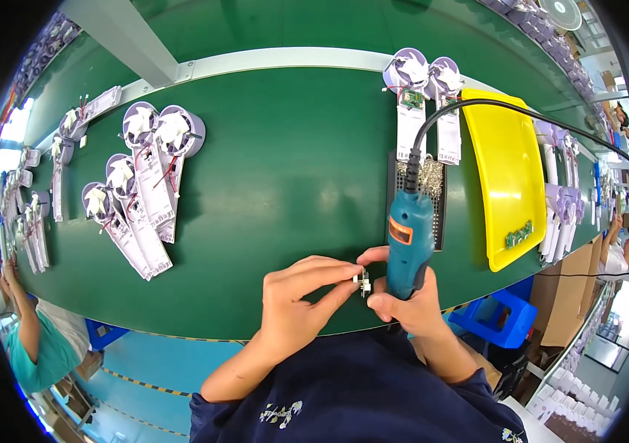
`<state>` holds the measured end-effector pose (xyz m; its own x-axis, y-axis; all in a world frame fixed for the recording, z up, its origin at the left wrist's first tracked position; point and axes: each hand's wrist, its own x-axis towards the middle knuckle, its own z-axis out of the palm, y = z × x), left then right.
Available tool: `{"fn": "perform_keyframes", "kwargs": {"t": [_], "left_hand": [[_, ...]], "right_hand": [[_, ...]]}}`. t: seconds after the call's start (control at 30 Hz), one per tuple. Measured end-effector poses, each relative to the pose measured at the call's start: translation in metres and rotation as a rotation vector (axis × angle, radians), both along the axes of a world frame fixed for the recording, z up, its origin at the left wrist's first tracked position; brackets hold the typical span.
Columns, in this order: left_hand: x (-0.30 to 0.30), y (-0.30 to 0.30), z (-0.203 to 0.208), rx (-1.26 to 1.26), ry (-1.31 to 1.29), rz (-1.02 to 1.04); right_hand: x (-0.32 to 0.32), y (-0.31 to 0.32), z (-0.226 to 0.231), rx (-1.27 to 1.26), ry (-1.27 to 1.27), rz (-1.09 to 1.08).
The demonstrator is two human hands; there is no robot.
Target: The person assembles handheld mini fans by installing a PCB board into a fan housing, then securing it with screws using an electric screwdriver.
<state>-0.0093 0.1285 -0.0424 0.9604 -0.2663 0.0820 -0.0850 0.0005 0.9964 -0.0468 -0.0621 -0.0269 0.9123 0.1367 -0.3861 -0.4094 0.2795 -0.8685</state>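
My left hand (pixel 294 297) pinches a small circuit board (pixel 364 281) with white connectors between thumb and fingertips, close to the table's front edge. In my right hand (pixel 419 308) is a teal corded electric screwdriver (pixel 412 247), its cord end pointing away from me. The fingertips of that hand come up to the board's right side; whether they touch it I cannot tell. Just beyond the screwdriver lies a black perforated tray (pixel 439 214) of small metal parts, partly hidden by the tool.
Lavender handheld-fan housings (pixel 153 193) lie in a group at left on the green table (pixel 292 184). Two more housings (pixel 409 118) stand at the far right, beside a yellow tray (pixel 510 184) with green circuit boards (pixel 520 234). A black cord (pixel 536 116) arches over the tray. Co-workers sit at both sides.
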Motion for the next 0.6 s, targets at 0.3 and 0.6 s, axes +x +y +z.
{"fn": "perform_keyframes", "kwargs": {"t": [0.3, 0.6], "left_hand": [[0.013, 0.010, 0.014, -0.010, 0.162, -0.145], [0.027, 0.020, 0.009, -0.187, 0.193, -0.340]], "right_hand": [[-0.002, -0.006, 0.001, -0.088, -0.053, 0.104], [-0.003, -0.005, 0.003, 0.017, -0.109, 0.111]]}}
